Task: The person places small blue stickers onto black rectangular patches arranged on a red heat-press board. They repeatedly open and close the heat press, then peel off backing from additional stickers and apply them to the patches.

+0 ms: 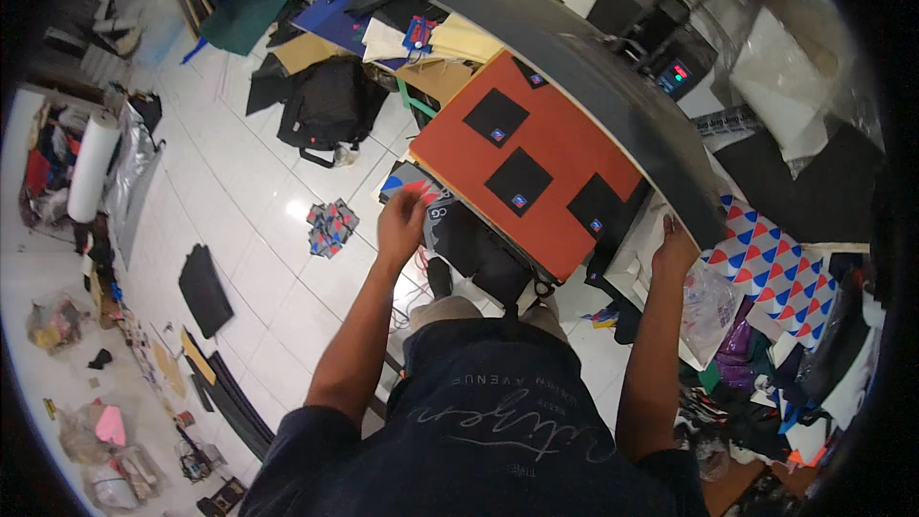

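Observation:
My left hand [402, 220] is at the near left edge of an orange pad [565, 220], its fingers pinched at a grey, red and blue printed piece [418, 182]. On the pad lie several black fabric squares [518, 180], each with a small blue and red emblem near one corner. Above the pad's far right side tilts the large dark grey plate [593, 86] of a heat press. My right hand [674, 249] is beside the plate's near right end, fingers closed; whatever they hold is hidden.
Small patterned pieces [332, 228] lie piled on the white tiled floor at left, with folded black cloth [206, 290] nearby. A black backpack [330, 105] sits beyond. The control box [676, 72] with a lit display stands behind the plate. A patterned sheet [777, 268] lies at right.

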Demonstrator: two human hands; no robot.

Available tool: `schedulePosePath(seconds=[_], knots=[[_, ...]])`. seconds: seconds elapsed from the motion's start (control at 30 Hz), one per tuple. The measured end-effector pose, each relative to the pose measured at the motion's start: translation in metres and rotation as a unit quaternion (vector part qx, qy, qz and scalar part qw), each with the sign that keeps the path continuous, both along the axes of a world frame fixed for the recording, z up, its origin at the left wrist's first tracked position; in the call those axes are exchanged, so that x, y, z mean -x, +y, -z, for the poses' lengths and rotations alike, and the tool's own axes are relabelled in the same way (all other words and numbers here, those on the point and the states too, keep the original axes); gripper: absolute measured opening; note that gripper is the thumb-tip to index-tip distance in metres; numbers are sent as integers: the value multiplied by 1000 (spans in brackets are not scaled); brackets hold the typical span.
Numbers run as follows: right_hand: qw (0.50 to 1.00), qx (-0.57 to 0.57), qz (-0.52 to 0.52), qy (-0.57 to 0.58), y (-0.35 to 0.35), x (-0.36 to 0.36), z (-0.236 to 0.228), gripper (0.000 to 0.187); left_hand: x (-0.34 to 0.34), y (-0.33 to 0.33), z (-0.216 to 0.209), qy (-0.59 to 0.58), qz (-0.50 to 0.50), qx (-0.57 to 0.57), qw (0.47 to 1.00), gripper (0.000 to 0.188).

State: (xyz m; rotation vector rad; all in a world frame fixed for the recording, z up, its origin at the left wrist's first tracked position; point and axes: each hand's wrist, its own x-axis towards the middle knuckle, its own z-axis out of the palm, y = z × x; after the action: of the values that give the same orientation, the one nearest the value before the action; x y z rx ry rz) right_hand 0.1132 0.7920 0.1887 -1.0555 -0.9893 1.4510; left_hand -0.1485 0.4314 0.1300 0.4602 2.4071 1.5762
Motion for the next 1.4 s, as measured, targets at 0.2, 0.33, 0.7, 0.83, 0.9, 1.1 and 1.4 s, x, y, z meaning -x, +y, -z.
schedulePosePath(seconds=[0.2, 0.33, 0.7, 0.83, 0.9, 1.1, 1.4], knots=[[997, 54, -48, -4, -85, 41, -9, 38, 68, 96, -37, 221, 226, 137, 939, 33], [992, 82, -83, 42, -134, 106, -46, 38, 89, 106, -7, 407, 326, 187, 833, 47], [988, 143, -22, 48, -115, 155, 31, 34, 111, 102, -12, 375, 407, 179, 814, 44], [993, 77, -51, -75, -107, 155, 32, 29, 114, 114, -35, 300, 330, 210, 870, 40], [963, 13, -91, -252, -107, 155, 17, 30, 116, 125, -36, 273, 265, 251, 890, 44], [835, -140, -101, -523, -164, 129, 45, 37, 103, 149, -47, 177, 214, 346, 896, 53], [887, -80, -119, -438, -211, 122, 26, 29, 102, 169, -57, 68, 246, 395, 883, 52]])
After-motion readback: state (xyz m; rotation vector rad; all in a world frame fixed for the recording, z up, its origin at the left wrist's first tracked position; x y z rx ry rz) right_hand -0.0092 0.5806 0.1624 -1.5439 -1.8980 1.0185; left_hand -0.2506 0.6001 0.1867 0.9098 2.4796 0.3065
